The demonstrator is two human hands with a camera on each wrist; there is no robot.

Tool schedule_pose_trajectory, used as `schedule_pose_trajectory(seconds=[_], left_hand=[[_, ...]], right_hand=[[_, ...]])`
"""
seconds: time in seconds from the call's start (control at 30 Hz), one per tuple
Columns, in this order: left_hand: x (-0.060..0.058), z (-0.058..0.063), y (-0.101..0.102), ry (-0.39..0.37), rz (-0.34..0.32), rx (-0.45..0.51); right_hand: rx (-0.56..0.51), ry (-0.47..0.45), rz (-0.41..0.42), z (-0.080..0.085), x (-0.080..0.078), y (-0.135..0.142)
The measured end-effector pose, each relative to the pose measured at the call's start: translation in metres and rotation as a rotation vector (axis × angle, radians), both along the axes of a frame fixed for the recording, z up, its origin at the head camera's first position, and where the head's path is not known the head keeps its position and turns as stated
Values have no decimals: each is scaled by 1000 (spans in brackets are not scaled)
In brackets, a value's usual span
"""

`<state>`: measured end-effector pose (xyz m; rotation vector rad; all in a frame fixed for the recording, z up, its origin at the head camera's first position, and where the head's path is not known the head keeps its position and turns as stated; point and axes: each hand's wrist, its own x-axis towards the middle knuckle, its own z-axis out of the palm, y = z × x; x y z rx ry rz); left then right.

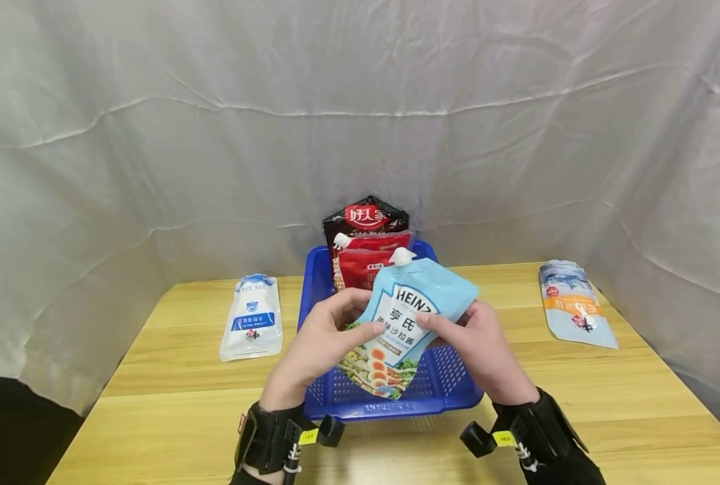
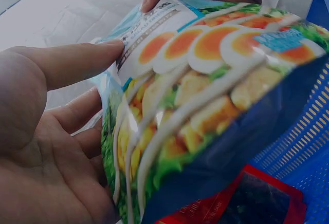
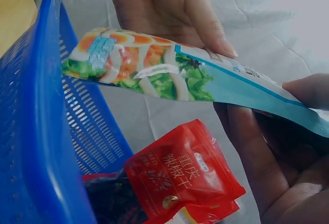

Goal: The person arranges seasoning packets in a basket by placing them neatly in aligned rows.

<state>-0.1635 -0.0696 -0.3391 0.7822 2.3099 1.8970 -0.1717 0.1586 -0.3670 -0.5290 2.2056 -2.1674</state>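
Between both hands, above the blue basket point(image 1: 390, 409), is a light blue Heinz salad dressing pouch point(image 1: 405, 316) with a white spout cap and a picture of sliced eggs and greens. My left hand point(image 1: 320, 343) pinches its left side, thumb on the front and fingers behind. On the right side, my right hand point(image 1: 487, 347) grips it the same way. The pouch tilts, spout up and away. Inside the basket stand a red dried chili bag point(image 3: 180, 175), a red pouch with a white cap point(image 1: 390, 241) and a black and red bag point(image 1: 372, 215) at the back.
On the wooden table point(image 1: 172, 391), a white and blue packet point(image 1: 253, 320) lies left of the basket. A blue and orange packet point(image 1: 574, 303) lies at the far right. Grey cloth point(image 1: 360, 148) hangs behind and along the sides.
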Motion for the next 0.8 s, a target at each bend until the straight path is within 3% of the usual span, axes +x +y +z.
schedule_pose_trajectory(seconds=[0.23, 0.4, 0.53, 0.7, 0.8], left_hand=[[2, 1, 1, 31, 81, -41], [4, 2, 4, 66, 176, -25], [3, 0, 6, 80, 221, 70], [-11, -18, 5, 56, 216, 248], [-16, -25, 4, 45, 214, 282]], right_hand=[[5, -24, 3, -2, 1, -5], [9, 22, -24, -7, 2, -12], [2, 68, -39, -11, 3, -20], [66, 113, -48, -14, 3, -26], [108, 148, -43, -11, 5, -29]])
